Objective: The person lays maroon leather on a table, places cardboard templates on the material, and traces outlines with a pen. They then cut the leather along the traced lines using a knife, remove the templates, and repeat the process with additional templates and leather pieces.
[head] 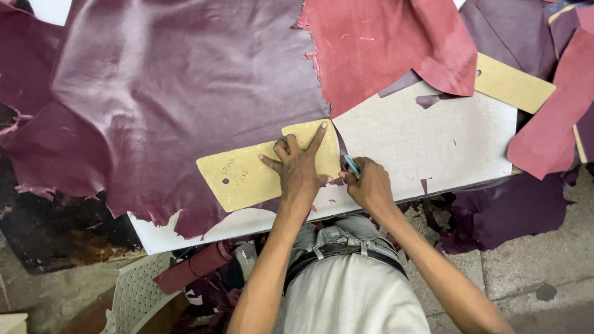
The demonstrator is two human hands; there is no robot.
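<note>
Head view looks straight down on a tan card template [247,173] lying flat on a large sheet of dark maroon leather [154,93]. The left hand [297,167] presses down on the template's right end, fingers spread, so its grip is flat and released, pinning rather than grasping. Just right of it, the right hand [370,185] is clenched around a slim tool with a teal handle [351,163], whose tip meets the template's right edge where the leather's border ends.

Judging by how things lie, the work around this template looks early: the leather under it seems whole, with no cut outline showing along its top or left side, and only the stretch at the tool tip is being worked. I cannot tell whether the tool marks or cuts. The rest of the outline appears left to do.

Counted: two templates, the one under the left hand and a second tan one [513,83] well off to the right and away from the person, partly under other pieces. One tool. Leather: the big maroon sheet, a red hide [383,43] beyond the right hand, a red strip [550,124] at far right, and further purple pieces [513,31] at the top right and hanging below the tabletop [433,142], whose pale surface carries a few small scraps. A dark red roll [198,266] lies below, near the person's left arm.
</note>
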